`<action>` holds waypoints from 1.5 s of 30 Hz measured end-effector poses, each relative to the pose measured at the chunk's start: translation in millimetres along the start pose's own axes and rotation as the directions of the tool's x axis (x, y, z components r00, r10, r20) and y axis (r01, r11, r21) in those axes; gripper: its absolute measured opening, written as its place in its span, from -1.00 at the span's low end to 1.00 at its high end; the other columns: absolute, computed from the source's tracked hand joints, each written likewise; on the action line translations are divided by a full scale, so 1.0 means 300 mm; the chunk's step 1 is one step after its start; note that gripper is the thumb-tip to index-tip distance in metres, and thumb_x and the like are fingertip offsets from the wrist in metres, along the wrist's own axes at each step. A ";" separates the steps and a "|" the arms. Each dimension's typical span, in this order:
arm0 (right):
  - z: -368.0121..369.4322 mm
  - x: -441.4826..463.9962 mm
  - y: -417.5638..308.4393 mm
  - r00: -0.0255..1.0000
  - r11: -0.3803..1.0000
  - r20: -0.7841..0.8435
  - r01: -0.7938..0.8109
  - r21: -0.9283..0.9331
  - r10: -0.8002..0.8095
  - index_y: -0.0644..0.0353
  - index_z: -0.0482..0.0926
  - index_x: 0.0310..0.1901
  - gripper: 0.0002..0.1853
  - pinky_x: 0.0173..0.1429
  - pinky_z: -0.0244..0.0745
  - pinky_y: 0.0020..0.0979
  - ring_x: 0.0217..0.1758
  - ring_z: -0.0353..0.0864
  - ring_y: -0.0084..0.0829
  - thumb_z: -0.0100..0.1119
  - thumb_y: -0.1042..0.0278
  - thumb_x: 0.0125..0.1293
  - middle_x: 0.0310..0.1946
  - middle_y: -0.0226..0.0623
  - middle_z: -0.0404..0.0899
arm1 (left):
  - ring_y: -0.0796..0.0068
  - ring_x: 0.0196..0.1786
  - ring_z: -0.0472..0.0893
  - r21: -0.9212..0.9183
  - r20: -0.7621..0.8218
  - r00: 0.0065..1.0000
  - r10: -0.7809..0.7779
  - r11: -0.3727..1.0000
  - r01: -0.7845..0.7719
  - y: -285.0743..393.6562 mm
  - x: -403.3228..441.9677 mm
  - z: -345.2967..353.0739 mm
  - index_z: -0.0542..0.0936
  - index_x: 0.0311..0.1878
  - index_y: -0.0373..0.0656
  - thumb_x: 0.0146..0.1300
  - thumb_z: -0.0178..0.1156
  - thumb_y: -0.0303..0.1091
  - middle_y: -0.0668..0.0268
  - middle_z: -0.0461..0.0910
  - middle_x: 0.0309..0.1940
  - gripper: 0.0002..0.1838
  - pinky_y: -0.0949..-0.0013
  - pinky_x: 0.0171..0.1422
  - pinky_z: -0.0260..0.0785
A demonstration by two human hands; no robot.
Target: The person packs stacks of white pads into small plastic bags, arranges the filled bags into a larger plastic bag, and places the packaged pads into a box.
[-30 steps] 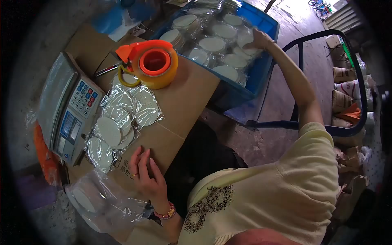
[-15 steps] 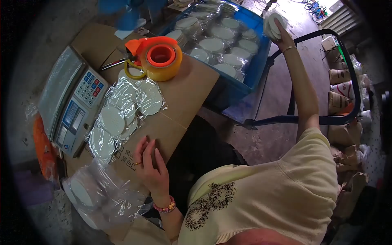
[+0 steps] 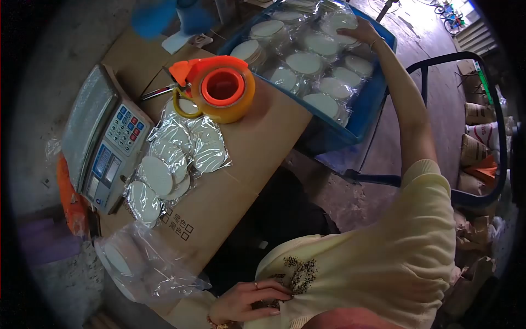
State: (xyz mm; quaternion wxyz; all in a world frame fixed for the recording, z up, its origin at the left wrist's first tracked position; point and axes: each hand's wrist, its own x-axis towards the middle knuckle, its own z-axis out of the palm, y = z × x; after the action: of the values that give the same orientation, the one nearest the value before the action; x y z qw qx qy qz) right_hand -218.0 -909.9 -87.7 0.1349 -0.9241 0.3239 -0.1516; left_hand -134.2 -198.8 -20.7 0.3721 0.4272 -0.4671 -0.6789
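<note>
My right hand (image 3: 361, 34) reaches into the far part of a blue crate (image 3: 359, 129), its fingers on a clear bag of white discs (image 3: 338, 23). Many similar bags of round white discs fill the crate. My left hand (image 3: 249, 302) rests against the front of my pale yellow top, fingers spread and holding nothing. On the cardboard-covered table (image 3: 274, 131) lie several wrapped white discs (image 3: 156, 175), beside an orange tape dispenser (image 3: 223, 88) and yellow-handled scissors (image 3: 185, 107).
A digital scale (image 3: 107, 142) stands at the table's left. A large clear bag with white discs (image 3: 123, 260) lies at the near left corner. A dark metal frame (image 3: 460, 57) stands right of the crate, with sacks (image 3: 476, 148) beyond it.
My right hand lifted a bag of discs out past the crate's right side, then came back over the crate. My left hand has moved off the cardboard to my top.
</note>
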 end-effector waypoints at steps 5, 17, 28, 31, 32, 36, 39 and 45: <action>0.101 0.212 0.086 0.982 0.996 0.189 0.029 -0.081 -0.013 0.19 0.71 0.01 -0.24 0.04 0.63 -0.25 -0.10 0.77 -0.27 0.47 -0.37 0.01 -0.16 -0.13 0.77 | 0.13 0.21 0.62 0.035 0.035 0.999 0.004 0.999 -0.005 -0.001 0.066 -0.052 0.60 0.18 -0.23 0.38 0.27 -0.30 0.12 0.56 0.22 -0.64 0.23 0.28 0.48; 0.057 0.235 0.011 0.915 0.973 0.371 -0.080 -0.215 0.157 0.47 0.62 0.07 0.10 -0.04 0.60 -0.25 -0.07 0.71 -0.22 0.44 -0.59 -0.15 0.02 0.04 0.66 | 0.15 0.12 0.65 -0.025 -0.008 0.997 0.072 0.997 -0.072 0.025 0.127 -0.143 0.60 0.14 -0.26 0.32 0.34 -0.31 0.14 0.64 0.06 -0.63 0.23 0.22 0.49; 0.243 0.379 0.145 0.973 0.949 0.230 0.063 -0.308 0.010 0.24 0.41 0.35 -0.15 0.32 0.50 -0.15 0.24 0.59 -0.13 0.43 -0.19 0.18 0.22 -0.02 0.58 | 0.33 -0.13 0.69 0.117 -0.551 0.817 0.172 0.985 -0.128 0.010 0.087 -0.107 0.63 0.03 -0.25 0.32 0.34 -0.37 0.20 0.69 -0.14 -0.73 0.34 -0.01 0.54; 0.165 0.122 -0.070 0.994 0.976 0.064 0.078 0.205 -0.093 0.22 0.37 0.38 -0.18 0.35 0.47 -0.12 0.27 0.55 -0.11 0.38 -0.17 0.24 0.26 -0.02 0.53 | 0.21 -0.02 0.69 0.331 -0.799 0.494 0.343 0.937 -0.115 -0.030 0.103 -0.131 0.60 0.07 -0.25 0.36 0.28 -0.39 0.16 0.64 -0.01 -0.73 0.29 0.05 0.52; 0.115 -0.012 -0.126 0.995 0.925 0.009 0.088 0.369 -0.099 0.22 0.36 0.39 -0.19 0.35 0.47 -0.11 0.29 0.54 -0.11 0.36 -0.16 0.26 0.28 -0.02 0.51 | 0.21 -0.02 0.69 0.340 -0.815 0.456 0.357 0.933 -0.122 -0.040 0.101 -0.144 0.60 0.07 -0.25 0.36 0.28 -0.39 0.16 0.64 -0.01 -0.73 0.29 0.05 0.52; -0.037 -0.357 -0.279 0.994 0.493 -0.111 0.097 0.865 0.000 0.20 0.31 0.42 -0.23 0.39 0.43 -0.07 0.33 0.50 -0.09 0.28 -0.12 0.34 0.34 -0.02 0.45 | 0.10 0.14 0.60 0.536 -0.844 0.142 0.517 0.818 0.209 -0.120 0.092 -0.204 0.55 0.20 -0.26 0.38 0.22 -0.44 0.11 0.52 0.21 -0.65 0.25 0.18 0.48; -0.080 -0.532 -0.414 0.978 0.032 -0.100 0.096 0.995 0.183 0.18 0.27 0.45 -0.25 0.42 0.41 -0.04 0.37 0.46 -0.08 0.23 -0.09 0.40 0.38 -0.02 0.40 | 0.06 0.24 0.55 0.551 -0.833 0.085 0.546 0.808 0.211 -0.156 0.108 -0.254 0.48 0.31 -0.24 0.39 0.19 -0.45 0.08 0.46 0.30 -0.57 0.23 0.25 0.46; 0.200 -0.829 -0.744 0.992 -0.036 0.128 -0.128 0.991 0.012 0.20 0.15 0.52 -0.15 0.52 0.31 -0.09 0.45 0.37 -0.08 0.34 0.05 0.34 0.45 -0.10 0.30 | 0.06 0.41 0.44 0.649 -0.758 0.176 0.628 0.751 0.118 -0.146 0.104 -0.281 0.34 0.44 -0.27 0.41 0.19 -0.44 0.03 0.38 0.39 -0.44 0.19 0.45 0.30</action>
State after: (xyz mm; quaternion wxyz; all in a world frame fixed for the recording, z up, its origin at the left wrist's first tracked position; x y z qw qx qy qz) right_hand -256.6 -573.5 -113.0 0.7778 -0.5333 0.1566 -0.2935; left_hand -71.9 -241.0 -86.6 0.5431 0.7473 -0.3828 -0.0066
